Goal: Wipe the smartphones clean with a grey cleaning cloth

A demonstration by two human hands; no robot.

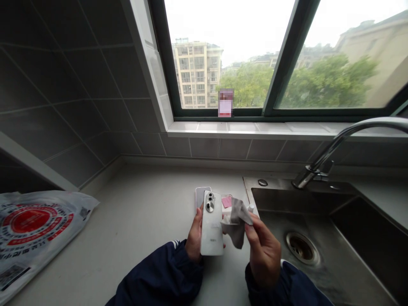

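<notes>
In the head view my left hand [194, 236] is wrapped round a white smartphone [211, 231], its back with the round camera lenses turned up. Between the thumb and fingers of my right hand [263, 246] hangs a grey cloth [237, 225], just right of the phone. Behind the phone, a flat pale rectangular item with a light rim [200, 196] lies on the counter, partly covered. A pink square [226, 202] shows behind the cloth, and a small white cap-like piece [250, 208] peeks out by my right fingers.
A stainless steel sink [318, 197] with a curved faucet [328, 155] is set into the white countertop [143, 212] on the right. At the left lies a white plastic bag [73, 208] with red print. A tiled sill [242, 126] and window run along the back.
</notes>
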